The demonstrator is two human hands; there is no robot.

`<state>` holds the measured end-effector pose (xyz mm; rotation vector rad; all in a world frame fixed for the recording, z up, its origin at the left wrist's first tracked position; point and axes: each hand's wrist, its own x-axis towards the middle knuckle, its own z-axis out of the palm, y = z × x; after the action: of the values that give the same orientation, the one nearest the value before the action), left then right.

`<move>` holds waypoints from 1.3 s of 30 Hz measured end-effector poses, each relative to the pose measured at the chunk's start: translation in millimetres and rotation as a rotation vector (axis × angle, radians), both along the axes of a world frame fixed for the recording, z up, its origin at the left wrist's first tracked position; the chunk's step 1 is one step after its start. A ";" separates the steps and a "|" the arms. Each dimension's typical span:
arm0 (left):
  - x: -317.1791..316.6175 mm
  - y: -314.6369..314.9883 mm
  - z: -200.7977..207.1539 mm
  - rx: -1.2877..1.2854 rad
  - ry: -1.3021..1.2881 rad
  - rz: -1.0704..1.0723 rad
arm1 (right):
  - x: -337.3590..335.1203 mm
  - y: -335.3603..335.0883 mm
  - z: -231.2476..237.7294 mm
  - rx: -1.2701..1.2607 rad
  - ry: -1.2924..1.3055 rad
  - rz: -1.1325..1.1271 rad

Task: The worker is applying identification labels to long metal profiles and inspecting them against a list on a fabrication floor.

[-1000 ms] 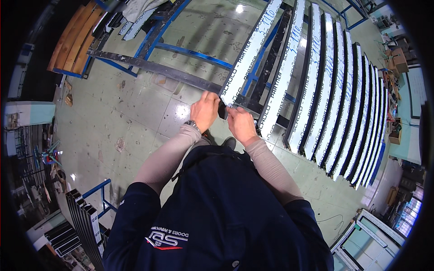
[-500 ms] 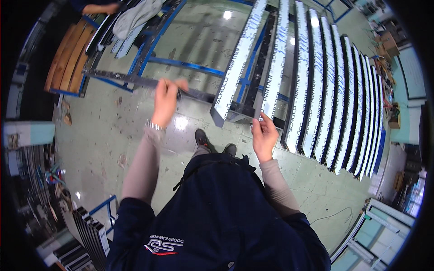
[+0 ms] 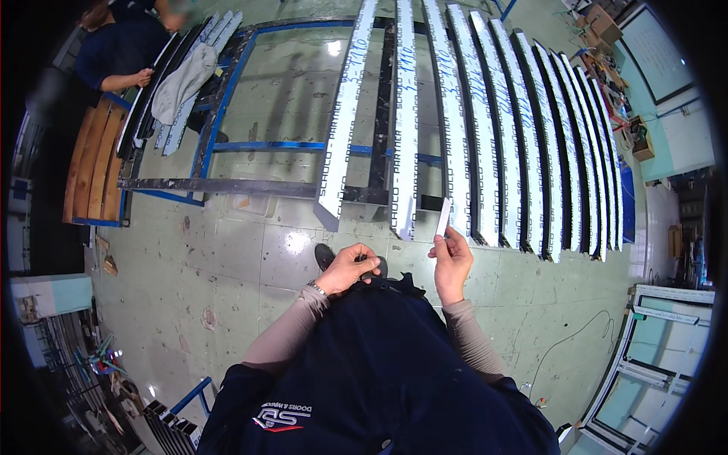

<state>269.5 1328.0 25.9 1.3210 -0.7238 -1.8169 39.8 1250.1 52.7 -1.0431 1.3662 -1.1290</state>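
Note:
Between the fingers and thumb of my right hand (image 3: pixel 453 267) a short, narrow white strip (image 3: pixel 443 218) points up and away from me. Its tip overlaps the near end of a long profile (image 3: pixel 459 155) wrapped in white printed film. My left hand (image 3: pixel 347 268) is close in front of my body, over my shoe, with its fingers curled together. Whether anything small is pinched in it, I cannot make out. Two more film-covered profiles, one with an angled end (image 3: pixel 334 201) and one beside it (image 3: pixel 404 167), lie just left of the strip.
A blue and black metal frame rack (image 3: pixel 258 186) carries the row of profiles, which continues to the right. At far left, a co-worker (image 3: pixel 125 49) stands by dark profiles, a grey cloth (image 3: pixel 182 83) and wooden slats (image 3: pixel 91 167). White frames (image 3: pixel 644 364) stand at lower right.
My left hand has come back from over the rack's dark bar to near my body. The white strip now shows clearly in my right hand. The view has shifted, and more of the co-worker shows.

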 end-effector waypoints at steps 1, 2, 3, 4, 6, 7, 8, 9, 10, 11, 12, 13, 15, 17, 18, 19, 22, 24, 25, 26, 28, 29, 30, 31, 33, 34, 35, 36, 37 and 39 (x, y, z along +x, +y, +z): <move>-9.2 -2.1 0.6 0.059 0.056 0.075 | -4.0 2.0 0.4 0.009 0.011 0.021; -17.1 -3.8 1.1 0.120 0.111 0.149 | -8.4 3.7 0.3 0.020 0.023 0.042; -22.9 -3.8 0.0 0.127 0.112 0.138 | -12.0 5.3 -0.4 0.032 0.006 0.024; -27.3 -7.3 -2.1 0.053 0.022 0.142 | -17.5 5.8 -0.5 0.039 0.008 0.012; -36.4 -18.7 -1.7 -0.010 -0.068 0.132 | -28.7 7.1 -0.5 0.010 0.020 0.033; -41.7 -31.3 7.9 -0.151 -0.414 0.064 | -33.6 6.7 -2.5 0.018 0.013 0.017; -46.8 -42.5 18.0 -0.297 -0.757 -0.009 | -38.4 8.2 -4.2 0.027 0.011 0.003; -50.8 -51.3 38.3 -0.282 -0.938 -0.130 | -42.1 9.6 -2.7 0.033 0.016 0.010; -52.6 -55.9 30.5 -0.280 -0.939 -0.144 | -45.3 10.7 -1.4 0.040 0.020 0.016; -53.6 -58.9 16.9 -0.507 -1.051 -0.158 | -46.5 11.2 -0.9 0.053 -0.002 0.002; -56.0 -61.3 12.4 -0.742 -1.154 -0.171 | -48.1 12.9 -2.8 0.060 -0.007 -0.011; -58.6 -61.1 8.4 -0.761 -1.169 -0.190 | -49.4 15.2 -5.3 0.044 -0.004 -0.003; -61.5 -61.9 1.6 -0.760 -1.197 -0.224 | -48.9 19.7 -10.5 0.041 -0.032 -0.006; -64.1 -63.5 -4.3 -0.758 -1.227 -0.258 | -47.0 22.9 -15.7 0.045 -0.050 -0.028; -66.4 -66.0 -2.7 -0.723 -1.256 -0.290 | -45.9 24.3 -17.7 0.043 -0.060 -0.039; -68.7 -68.0 -0.6 -0.686 -1.287 -0.320 | -45.1 25.6 -18.5 0.067 -0.099 -0.053; -75.9 -71.3 3.5 -0.619 -1.350 -0.371 | -39.2 29.8 -25.3 0.099 -0.113 -0.077; -80.9 -74.2 6.7 -0.595 -1.368 -0.373 | -28.0 23.8 -34.0 0.148 -0.174 -0.073; -83.2 -75.2 7.4 -0.573 -1.383 -0.363 | -20.8 16.6 -37.5 0.190 -0.227 -0.064; -84.9 -74.5 8.0 -0.572 -1.389 -0.368 | -11.7 7.5 -41.1 0.192 -0.235 -0.065; -88.2 -74.1 8.0 -0.550 -1.409 -0.304 | 6.4 -21.2 -44.9 0.183 -0.405 -0.033; -89.4 -74.8 9.3 -0.549 -1.416 -0.308 | 11.5 -38.8 -44.8 0.206 -0.430 -0.010; -91.2 -75.9 13.2 -0.523 -1.419 -0.327 | 15.9 -57.0 -44.7 0.230 -0.457 0.010; -92.7 -75.6 16.4 -0.496 -1.424 -0.343 | 20.8 -73.3 -47.0 0.250 -0.505 0.052; -91.4 -75.2 15.2 -0.514 -1.411 -0.330 | 25.8 -95.5 -49.5 0.326 -0.521 0.129; -90.8 -75.5 15.1 -0.535 -1.389 -0.315 | 27.0 -102.3 -48.6 0.399 -0.527 0.204; -93.8 -72.9 14.9 -0.501 -1.437 -0.321 | 24.6 -101.2 -47.7 0.415 -0.504 0.212; -93.3 -71.4 11.6 -0.497 -1.449 -0.309 | 23.6 -99.9 -48.9 0.410 -0.508 0.227; -93.7 -68.4 7.4 -0.518 -1.435 -0.295 | 21.0 -96.6 -51.8 0.423 -0.537 0.211; -96.5 -69.3 5.9 -0.500 -1.435 -0.319 | 23.6 -91.6 -57.7 0.422 -0.594 0.153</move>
<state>173.0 1258.7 31.8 2.0767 -2.0193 -0.4823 63.4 1158.5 -5.1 -0.4429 0.9645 -0.8850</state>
